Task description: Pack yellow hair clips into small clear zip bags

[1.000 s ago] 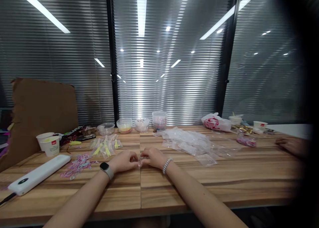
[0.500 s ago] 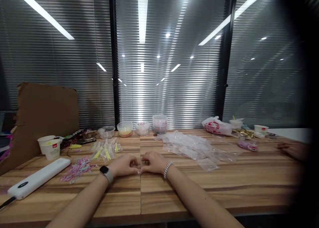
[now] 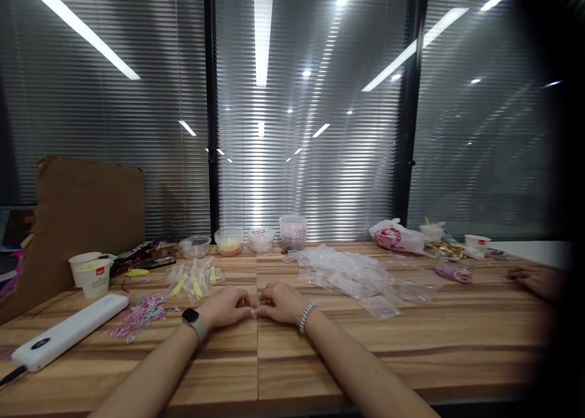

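My left hand (image 3: 230,307), with a watch at the wrist, and my right hand (image 3: 281,302), with a striped band, meet over the seam of the wooden table (image 3: 219,369). Both are closed in a pinch, fingertips almost touching. A tiny, clear, shiny bit shows between them, too small and covered to name. To the left lie small clear bags with yellow pieces (image 3: 194,281) and a pile of pink, blue and white small pieces (image 3: 141,314). Right of my right hand spreads a heap of clear plastic bags (image 3: 347,275).
A white sealer-like device (image 3: 73,331) with a cord and paper cups (image 3: 95,279) stand left, before a cardboard sheet (image 3: 91,205). Clear tubs (image 3: 229,241) line the back. A white-and-red plastic bag (image 3: 395,236) sits back right. Another person's hand (image 3: 532,279) rests at far right.
The camera view has tilted slightly, so the scene sits a little lower. My two hands stay pinched together at the same spot, with only slight finger movement.
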The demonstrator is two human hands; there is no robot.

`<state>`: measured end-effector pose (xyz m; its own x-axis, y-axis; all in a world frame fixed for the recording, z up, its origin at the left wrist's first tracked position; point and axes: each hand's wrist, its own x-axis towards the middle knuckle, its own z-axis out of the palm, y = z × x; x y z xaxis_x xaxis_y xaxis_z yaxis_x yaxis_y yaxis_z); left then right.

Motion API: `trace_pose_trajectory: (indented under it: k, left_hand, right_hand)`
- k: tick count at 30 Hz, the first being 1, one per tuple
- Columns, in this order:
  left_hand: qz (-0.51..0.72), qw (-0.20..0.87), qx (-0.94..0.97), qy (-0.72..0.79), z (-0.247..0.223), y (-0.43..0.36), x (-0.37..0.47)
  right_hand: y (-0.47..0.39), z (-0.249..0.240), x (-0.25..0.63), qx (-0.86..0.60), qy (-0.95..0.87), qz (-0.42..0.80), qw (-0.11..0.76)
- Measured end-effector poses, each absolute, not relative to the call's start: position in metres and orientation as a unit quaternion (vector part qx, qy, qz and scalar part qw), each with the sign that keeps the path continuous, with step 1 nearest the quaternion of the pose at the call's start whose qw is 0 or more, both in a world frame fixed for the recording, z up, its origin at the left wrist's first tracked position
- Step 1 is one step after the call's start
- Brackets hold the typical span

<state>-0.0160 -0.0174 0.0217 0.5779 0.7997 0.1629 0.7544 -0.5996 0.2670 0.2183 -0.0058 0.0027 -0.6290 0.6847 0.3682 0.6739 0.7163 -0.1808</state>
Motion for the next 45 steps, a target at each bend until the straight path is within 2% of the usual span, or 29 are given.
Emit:
trace_pose_trajectory:
  k: [11,19,35,45]
  left_hand:
    - [0.141,0.074,0.884,0.44,0.025,-0.026,-0.011]
    - [0.135,0.064,0.88,0.45,0.019,-0.021,-0.012]
    - [0.135,0.05,0.881,0.451,0.018,-0.019,-0.013]
    - [0.133,0.077,0.876,0.457,0.015,-0.016,-0.014]
  right_hand:
    - [-0.009,0.0,0.212,-0.375,-0.897,0.027,0.231]
    - [0.001,-0.003,0.215,-0.384,-0.88,0.122,0.252]
    - [0.009,-0.008,0.221,-0.402,-0.871,0.117,0.256]
    - [0.002,-0.003,0.217,-0.389,-0.882,0.095,0.25]
